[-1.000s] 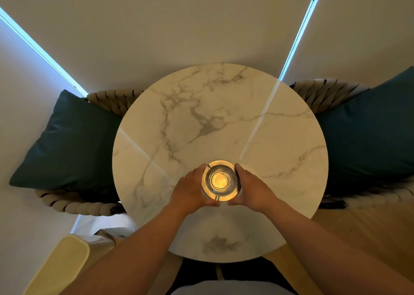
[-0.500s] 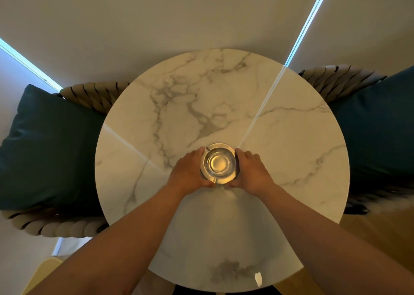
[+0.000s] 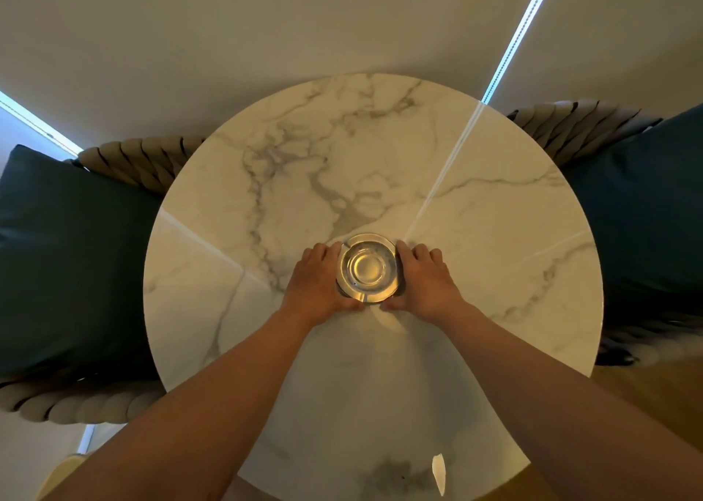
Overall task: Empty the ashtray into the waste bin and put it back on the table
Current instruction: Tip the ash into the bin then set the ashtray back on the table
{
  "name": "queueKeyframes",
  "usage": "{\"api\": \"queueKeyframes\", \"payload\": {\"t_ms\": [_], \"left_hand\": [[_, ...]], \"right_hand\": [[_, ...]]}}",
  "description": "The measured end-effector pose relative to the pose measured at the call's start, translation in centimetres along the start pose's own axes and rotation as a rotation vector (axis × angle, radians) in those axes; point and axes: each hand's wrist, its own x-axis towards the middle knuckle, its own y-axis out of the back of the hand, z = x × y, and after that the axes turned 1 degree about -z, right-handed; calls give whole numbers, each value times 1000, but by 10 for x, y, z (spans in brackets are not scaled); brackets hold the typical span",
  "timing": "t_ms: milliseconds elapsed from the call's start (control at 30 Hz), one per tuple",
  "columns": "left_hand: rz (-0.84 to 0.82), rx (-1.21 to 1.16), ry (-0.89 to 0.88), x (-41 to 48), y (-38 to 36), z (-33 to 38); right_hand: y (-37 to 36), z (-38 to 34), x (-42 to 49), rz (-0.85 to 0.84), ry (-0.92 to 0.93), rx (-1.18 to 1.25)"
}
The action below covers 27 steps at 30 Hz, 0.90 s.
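Both hands (image 3: 317,281) (image 3: 428,281) cup ashtray (image 3: 368,268), mid table (image 3: 494,234), far from edges.

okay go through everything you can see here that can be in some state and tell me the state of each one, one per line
Ashtray: upright on the table, bowl looks empty, held on both sides.
Left hand: cupped against the ashtray's left side.
Right hand: cupped against its right side.
Marble table: bare apart from the ashtray and a small white scrap near the front edge.
Left cushion: lying on a woven chair.
Right cushion: the same.
Waste bin: not in view.
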Motion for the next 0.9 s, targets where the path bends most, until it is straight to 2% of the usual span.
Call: {"api": "queueKeyframes", "payload": {"t_ms": [567, 900], "left_hand": [[-27, 9, 16, 3, 1, -5], [27, 3, 27, -2, 0, -6]], "right_hand": [[5, 12, 9, 13, 34, -16], [10, 17, 15, -28, 61, -75]]}}
